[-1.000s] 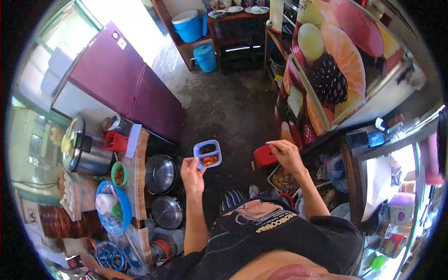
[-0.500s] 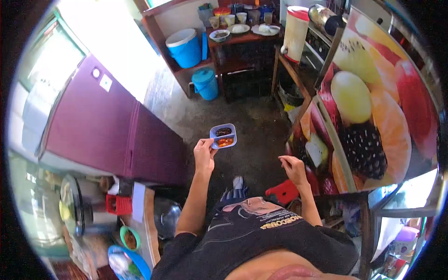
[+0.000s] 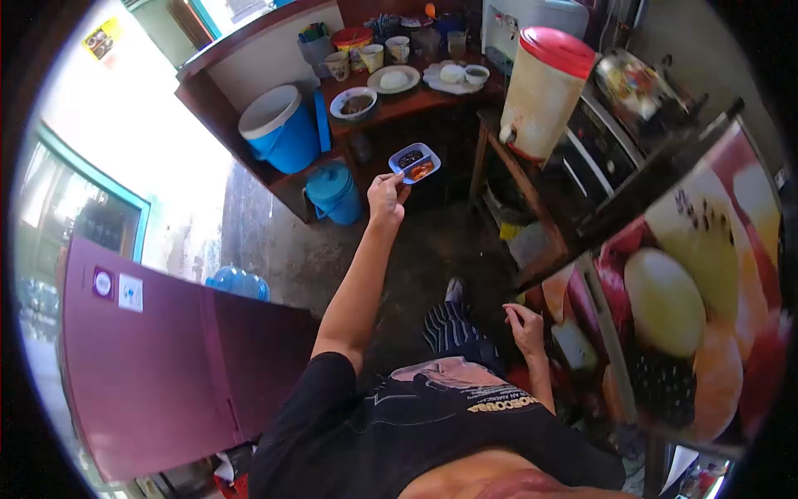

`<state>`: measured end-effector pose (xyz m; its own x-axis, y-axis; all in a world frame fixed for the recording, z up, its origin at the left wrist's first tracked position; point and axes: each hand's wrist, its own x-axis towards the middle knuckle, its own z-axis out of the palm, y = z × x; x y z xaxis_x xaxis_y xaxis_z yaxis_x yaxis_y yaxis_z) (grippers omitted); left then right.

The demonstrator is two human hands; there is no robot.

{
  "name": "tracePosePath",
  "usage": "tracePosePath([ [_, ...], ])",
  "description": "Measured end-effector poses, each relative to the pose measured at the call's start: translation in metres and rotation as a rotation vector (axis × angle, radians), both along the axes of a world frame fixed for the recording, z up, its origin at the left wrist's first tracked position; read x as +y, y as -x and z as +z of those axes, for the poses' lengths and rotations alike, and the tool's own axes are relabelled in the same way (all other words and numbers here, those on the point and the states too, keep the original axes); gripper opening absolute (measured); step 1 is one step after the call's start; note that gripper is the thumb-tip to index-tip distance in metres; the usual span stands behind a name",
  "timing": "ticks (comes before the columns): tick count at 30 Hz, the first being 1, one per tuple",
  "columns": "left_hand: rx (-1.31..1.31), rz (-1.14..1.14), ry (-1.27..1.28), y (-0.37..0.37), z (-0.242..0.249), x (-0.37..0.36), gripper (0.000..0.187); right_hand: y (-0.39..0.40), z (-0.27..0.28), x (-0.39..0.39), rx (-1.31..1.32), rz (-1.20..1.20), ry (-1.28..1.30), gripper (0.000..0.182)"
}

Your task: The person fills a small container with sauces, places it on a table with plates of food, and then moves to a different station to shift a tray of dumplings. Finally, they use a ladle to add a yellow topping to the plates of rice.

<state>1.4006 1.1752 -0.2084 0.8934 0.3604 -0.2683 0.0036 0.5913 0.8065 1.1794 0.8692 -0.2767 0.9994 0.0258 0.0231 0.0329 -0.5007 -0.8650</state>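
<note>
In my left hand (image 3: pixel 387 200) is a small pale-blue divided dish (image 3: pixel 397 160), gripped at its near edge between thumb and fingers. One of its compartments has something dark in it, the other a red-orange food. The dish is out in front of me above the floor, short of the wooden table (image 3: pixel 399 106). My right hand (image 3: pixel 525 330) hangs low near my right side, holding nothing that I can see, its fingers loosely bent and apart. Beside it is the fruit-printed fridge (image 3: pixel 665 299).
On the table are a bowl of dark food (image 3: pixel 354 104), a plate with rice (image 3: pixel 393 80), another plate (image 3: pixel 439 81) and several cups. A red-lidded drink dispenser (image 3: pixel 544 96) stands right. Blue buckets (image 3: pixel 278 133) are at left, a purple fridge (image 3: pixel 150 358) nearer.
I have stepped forward, and the table looks closer. My left hand has reached farther out with the divided dish. My right hand remains low at my side.
</note>
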Motion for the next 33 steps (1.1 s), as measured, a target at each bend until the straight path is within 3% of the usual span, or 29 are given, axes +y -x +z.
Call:
tracePosePath([
  [8, -0.014, 0.092, 0.072, -0.249, -0.025, -0.027, 0.018, -0.208, 0.014, 0.015, -0.086, 0.081, 0.019, 0.015],
  [12, 0.128, 0.244, 0.104, -0.356, -0.052, -0.044, 0.022, -0.276, 0.028, 0.018, -0.054, 0.057, 0.016, 0.015],
  [15, 0.145, 0.284, -0.024, -0.439, -0.092, -0.045, 0.021, -0.311, 0.027, 0.021, -0.002, -0.009, 0.012, 0.015],
  [22, 0.349, 0.428, -0.051, -0.553, -0.109, -0.059, 0.02, -0.354, 0.008, 0.04, 0.147, -0.233, -0.005, 0.014],
  [24, 0.381, 0.439, -0.168, -0.577, -0.123, -0.058, 0.019, -0.369, 0.006, 0.05, 0.182, -0.264, 0.001, 0.014],
  [33, 0.479, 0.462, -0.363, -0.622, -0.16, -0.055, 0.012, -0.429, -0.002, 0.085, 0.196, -0.251, -0.042, 0.013],
])
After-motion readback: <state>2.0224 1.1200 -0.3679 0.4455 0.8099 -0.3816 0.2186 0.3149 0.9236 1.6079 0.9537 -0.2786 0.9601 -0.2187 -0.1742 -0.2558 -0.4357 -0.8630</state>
